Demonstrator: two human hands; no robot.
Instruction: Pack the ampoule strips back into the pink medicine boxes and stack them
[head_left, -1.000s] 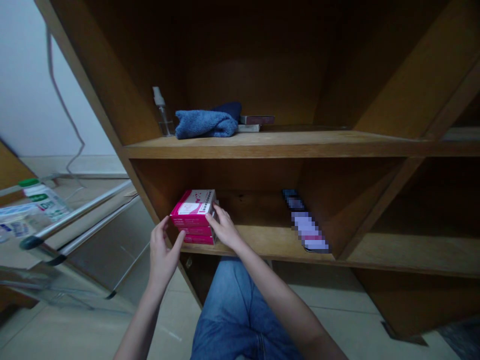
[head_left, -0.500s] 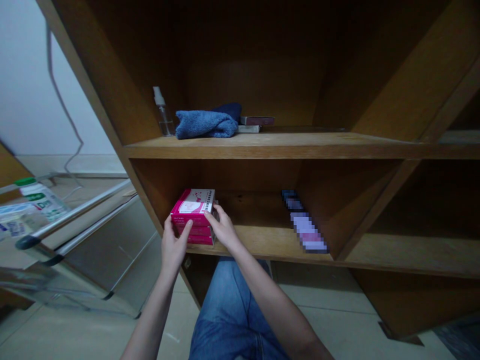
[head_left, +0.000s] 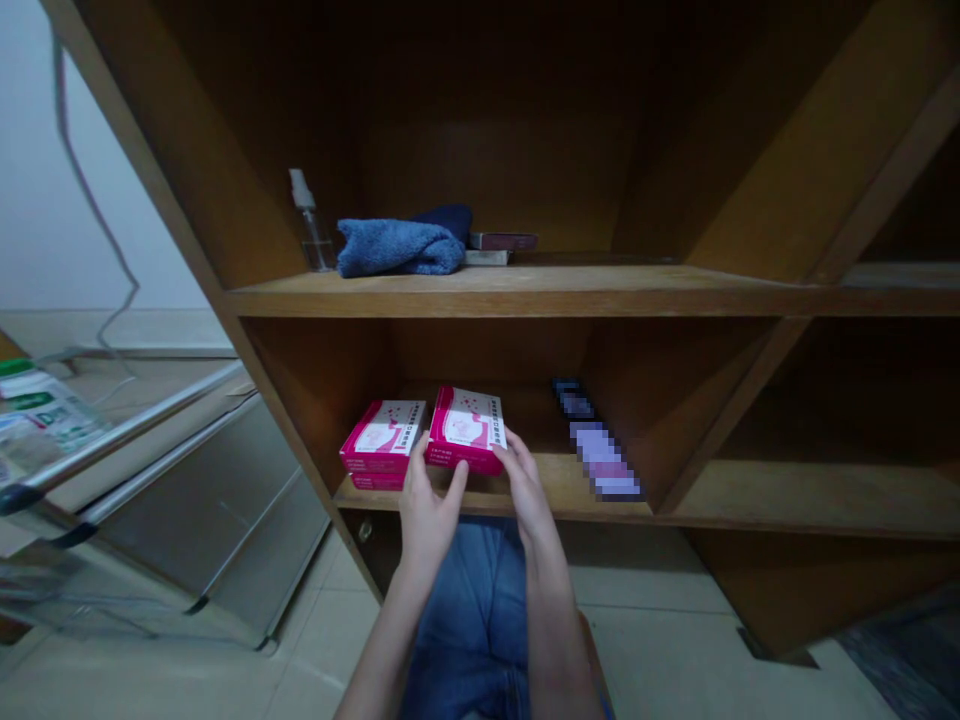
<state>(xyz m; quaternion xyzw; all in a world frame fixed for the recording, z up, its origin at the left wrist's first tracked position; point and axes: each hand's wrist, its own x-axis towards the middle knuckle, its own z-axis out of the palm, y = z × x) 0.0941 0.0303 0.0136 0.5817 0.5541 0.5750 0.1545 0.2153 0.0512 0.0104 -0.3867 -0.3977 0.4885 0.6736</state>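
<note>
A pink-and-white cardboard box (head_left: 466,425) with printed lettering is held between my two hands, slightly tilted, over the lower shelf. My left hand (head_left: 431,505) grips its left side, thumb along the front face. On the right side and corner, the fingers of my right hand (head_left: 523,480) are closed. Just to the left, a stack of similar pink-and-white boxes (head_left: 381,445) lies on the shelf near the left wall of the compartment. The held box hides the shelf behind it, and whether its underside touches the shelf I cannot tell.
Pixelated flat items (head_left: 604,455) lie right on the lower shelf (head_left: 570,490). Above are a spray bottle (head_left: 315,235), a blue towel (head_left: 401,247) and thin boxes (head_left: 502,243). At left stands a metal-framed cart (head_left: 172,430) carrying a green-capped white bottle (head_left: 49,405).
The top of the pink stack has been lifted off and moved right in both hands. The stack left behind is lower. The view has shifted a little to the right.
</note>
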